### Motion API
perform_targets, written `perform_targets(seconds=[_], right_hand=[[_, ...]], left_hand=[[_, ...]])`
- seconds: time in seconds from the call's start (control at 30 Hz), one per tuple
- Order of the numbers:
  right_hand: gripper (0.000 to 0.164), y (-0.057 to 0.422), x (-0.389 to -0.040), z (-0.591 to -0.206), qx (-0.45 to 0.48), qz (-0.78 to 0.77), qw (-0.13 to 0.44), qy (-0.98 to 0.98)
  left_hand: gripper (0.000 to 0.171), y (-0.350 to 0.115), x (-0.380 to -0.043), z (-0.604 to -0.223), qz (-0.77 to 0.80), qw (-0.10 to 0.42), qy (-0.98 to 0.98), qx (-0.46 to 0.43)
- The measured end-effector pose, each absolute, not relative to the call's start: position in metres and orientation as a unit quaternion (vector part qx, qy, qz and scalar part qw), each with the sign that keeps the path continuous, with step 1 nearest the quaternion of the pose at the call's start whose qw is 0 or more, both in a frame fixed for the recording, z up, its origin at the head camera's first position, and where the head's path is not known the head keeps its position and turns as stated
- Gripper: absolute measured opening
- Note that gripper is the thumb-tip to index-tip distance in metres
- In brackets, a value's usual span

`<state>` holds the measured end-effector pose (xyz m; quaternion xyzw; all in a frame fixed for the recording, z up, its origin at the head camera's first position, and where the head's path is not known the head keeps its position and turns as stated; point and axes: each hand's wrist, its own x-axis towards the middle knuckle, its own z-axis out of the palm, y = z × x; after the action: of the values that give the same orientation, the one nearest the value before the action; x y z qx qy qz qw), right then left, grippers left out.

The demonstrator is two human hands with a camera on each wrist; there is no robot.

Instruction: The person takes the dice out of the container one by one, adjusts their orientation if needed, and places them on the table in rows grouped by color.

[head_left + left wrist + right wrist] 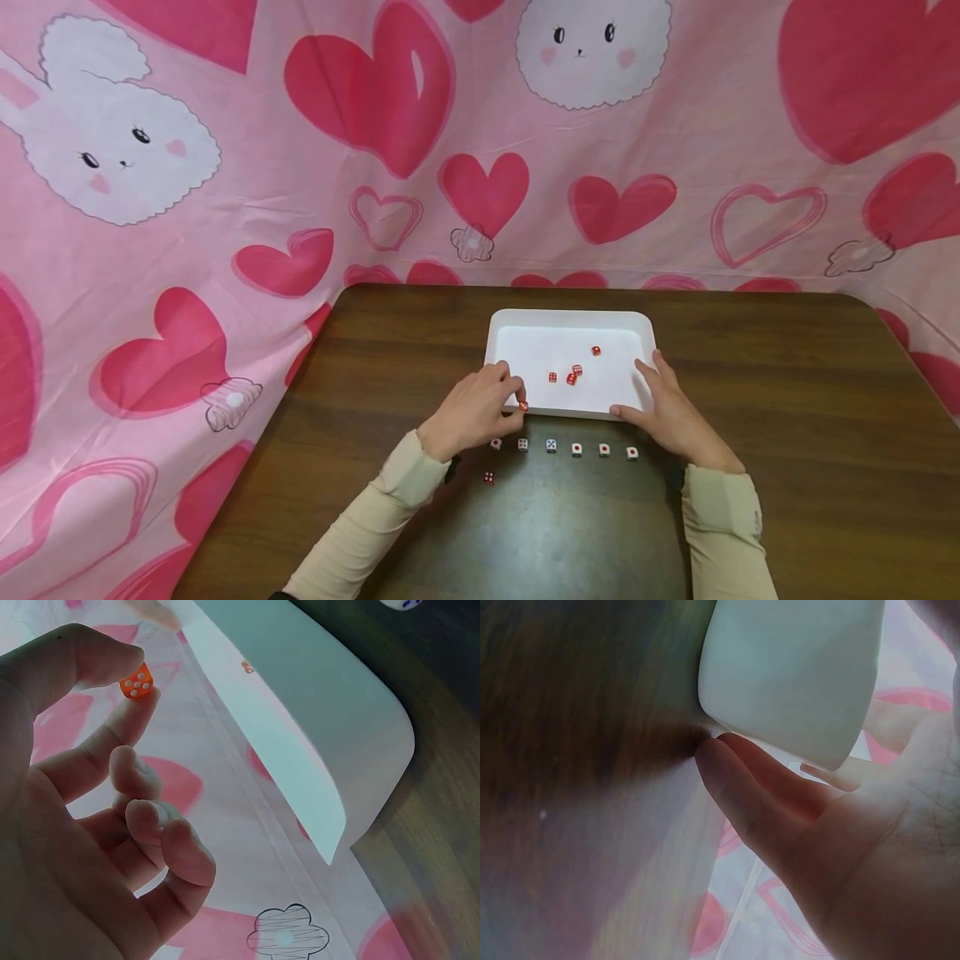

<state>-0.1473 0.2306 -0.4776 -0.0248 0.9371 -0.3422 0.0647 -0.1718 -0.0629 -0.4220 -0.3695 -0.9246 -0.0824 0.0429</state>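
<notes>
Red die (136, 684) btwn tips (142, 707), L grip (477, 407)

Smooth plastic tray (536, 346), wood-grain table (795, 383)

A cloth-screened booth: pink heart-printed fabric (547, 137) hangs behind and beside a wood-grain table (787, 400).

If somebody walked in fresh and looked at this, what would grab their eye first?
Probably the pink backdrop behind the table, covered in red hearts and white cartoon faces. Next, the white tray holding four red dice, with the left hand pinching another red die near its left front corner. Six white dice line up in front.
</notes>
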Motion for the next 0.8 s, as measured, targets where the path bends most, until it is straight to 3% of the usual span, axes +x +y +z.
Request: perform_targets(seconds=[0.57, 0.8], right_hand=[[0.096, 0.23, -0.147, -0.475, -0.04, -0.338, 0.046, 0.939], [0.095, 0.23, -0.147, -0.474, -0.04, -0.335, 0.047, 0.94]], left_hand=[[0.01, -0.072, -0.155, -0.433, -0.088, 0.038, -0.922, -0.375], [0.01, -0.073, -0.15, -0.442, -0.088, 0.013, -0.922, -0.376]])
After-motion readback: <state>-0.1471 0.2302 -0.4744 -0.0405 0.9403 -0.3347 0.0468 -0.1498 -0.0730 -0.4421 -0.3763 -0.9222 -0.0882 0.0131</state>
